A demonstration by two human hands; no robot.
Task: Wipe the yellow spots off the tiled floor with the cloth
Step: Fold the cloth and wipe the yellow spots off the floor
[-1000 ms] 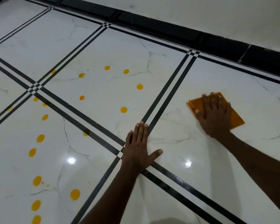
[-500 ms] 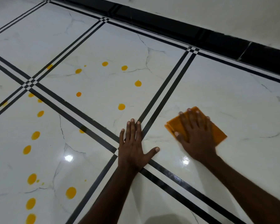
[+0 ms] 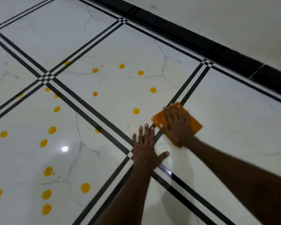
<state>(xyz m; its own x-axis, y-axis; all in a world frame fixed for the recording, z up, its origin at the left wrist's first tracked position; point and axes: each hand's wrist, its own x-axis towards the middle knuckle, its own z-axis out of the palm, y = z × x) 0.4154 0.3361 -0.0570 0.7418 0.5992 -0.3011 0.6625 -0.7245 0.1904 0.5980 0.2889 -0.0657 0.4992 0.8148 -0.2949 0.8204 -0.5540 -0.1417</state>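
An orange folded cloth (image 3: pixel 195 124) lies flat on the white tiled floor (image 3: pixel 234 119), partly over a black double border line. My right hand (image 3: pixel 177 125) presses down on the cloth with fingers spread. My left hand (image 3: pixel 145 147) rests flat on the floor just left of it, fingers apart, over the crossing of the black lines. Several yellow spots dot the tiles to the left; the nearest spot (image 3: pixel 136 111) is a short way left of the cloth, another spot (image 3: pixel 153 89) farther up. The tile to the right shows no spots.
A black skirting strip (image 3: pixel 217 51) runs along the white wall (image 3: pixel 234 21) at the upper right. More yellow spots (image 3: pixel 85 187) spread across the lower-left tile. A light reflection (image 3: pixel 64 148) glares on the glossy floor.
My right hand has slid the cloth leftward across the right tile, up to the black border lines near my left hand. The view has shifted, showing more spotted floor on the left.
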